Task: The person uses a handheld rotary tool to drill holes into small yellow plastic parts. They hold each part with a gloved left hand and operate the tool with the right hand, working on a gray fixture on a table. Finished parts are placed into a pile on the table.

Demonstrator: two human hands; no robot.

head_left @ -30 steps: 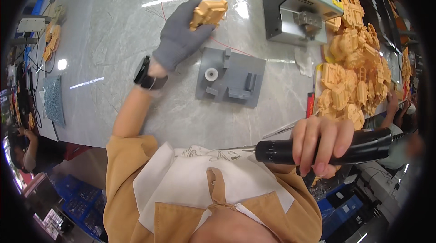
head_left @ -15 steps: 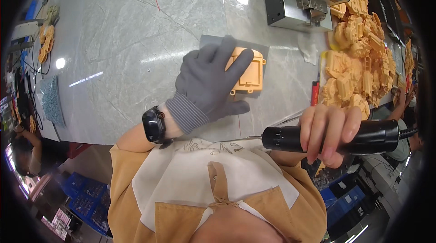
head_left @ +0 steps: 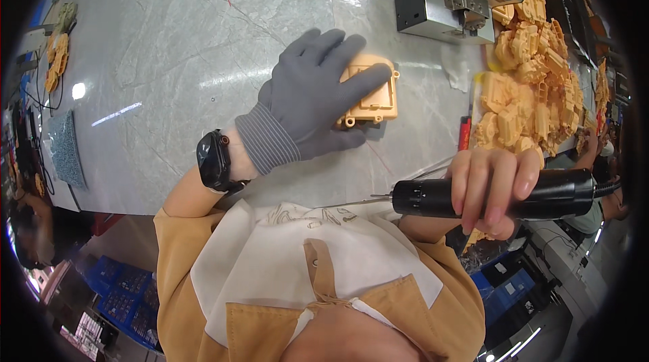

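While the gloved left hand [head_left: 304, 95] lay over it, the orange plastic housing [head_left: 380, 104] sat near the middle of the worktop [head_left: 169, 58], its rectangular recess facing up. And there were those gloved fingers, spread apart, the index right across the housing, the thumb down by its near edge; whether they gripped it, I could not tell. A black smartwatch [head_left: 213, 160] circled that wrist, just behind the striped cuff. Over to the right, closer to the body, came the bare right hand [head_left: 492, 189], its fingers wrapped round a black electric screwdriver [head_left: 422, 198], slim bit [head_left: 381, 197] pointing left and apart from the housing, cable [head_left: 607, 187] trailing off the other end. Farther out, a heap of orange plastic parts [head_left: 531, 85] crowded the right side, a boxy silver-and-black machine [head_left: 446, 4] beside it! Across on the far left lay a blue-grey speckled packet [head_left: 65, 149], more orange pieces [head_left: 57, 64] beyond it, and blue crates [head_left: 128, 298] stood lower down, off the worktop.
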